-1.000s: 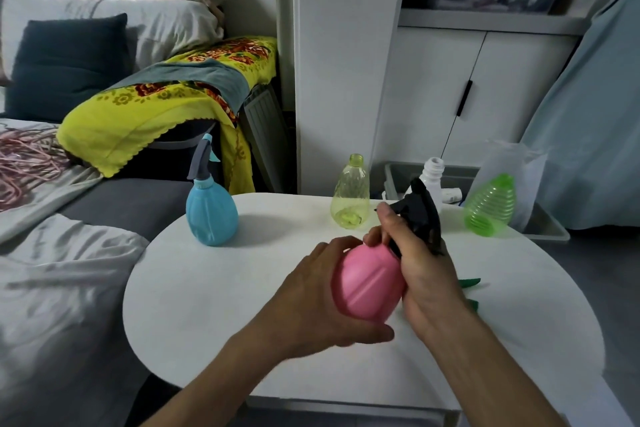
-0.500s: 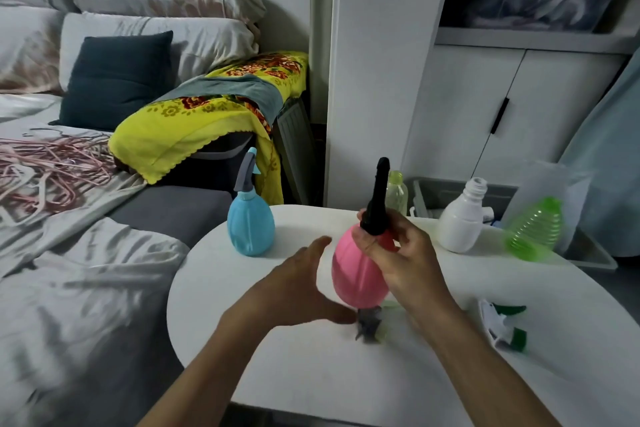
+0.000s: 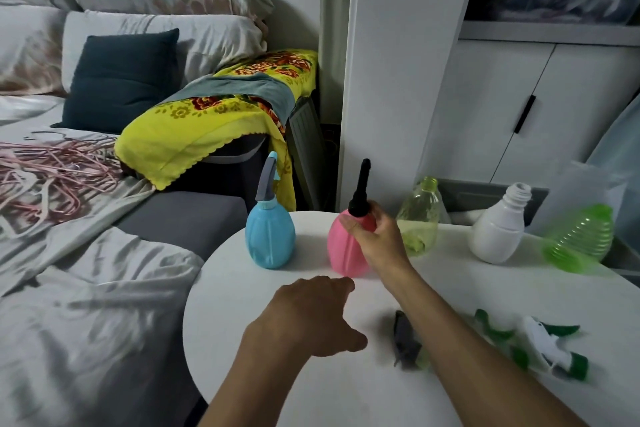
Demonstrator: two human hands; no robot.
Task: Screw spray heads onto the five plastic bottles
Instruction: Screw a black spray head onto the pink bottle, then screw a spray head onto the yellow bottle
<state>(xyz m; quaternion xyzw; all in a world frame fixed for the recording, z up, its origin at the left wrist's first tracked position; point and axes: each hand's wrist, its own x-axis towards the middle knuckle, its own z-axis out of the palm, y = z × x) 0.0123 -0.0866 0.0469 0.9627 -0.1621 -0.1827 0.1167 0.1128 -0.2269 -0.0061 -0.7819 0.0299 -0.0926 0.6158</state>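
The pink bottle (image 3: 341,246) with a black spray head (image 3: 360,189) stands upright on the round white table (image 3: 242,340). My right hand (image 3: 379,236) grips its shoulder. To its left stands a blue bottle (image 3: 270,236) with a grey head on it. My left hand (image 3: 311,315) hovers over the table in front of the pink bottle, fingers loose, holding nothing. At the back stand a yellow-green clear bottle (image 3: 420,218), a white bottle (image 3: 498,229) and a green ribbed bottle (image 3: 581,239), all without heads. Loose spray heads lie near my right forearm: a grey one (image 3: 405,340), a green one (image 3: 491,329) and a white-green one (image 3: 554,347).
A bed with grey sheets (image 3: 86,270) and pink hangers (image 3: 45,166) lies left of the table. A yellow flowered blanket (image 3: 214,121) drapes over a case behind it. A white cabinet (image 3: 519,107) and a grey bin (image 3: 478,198) stand behind the table.
My right hand has carried the pink bottle back and left and stood it beside the blue one. My left hand has let go of it and drawn back. The view shifted left.
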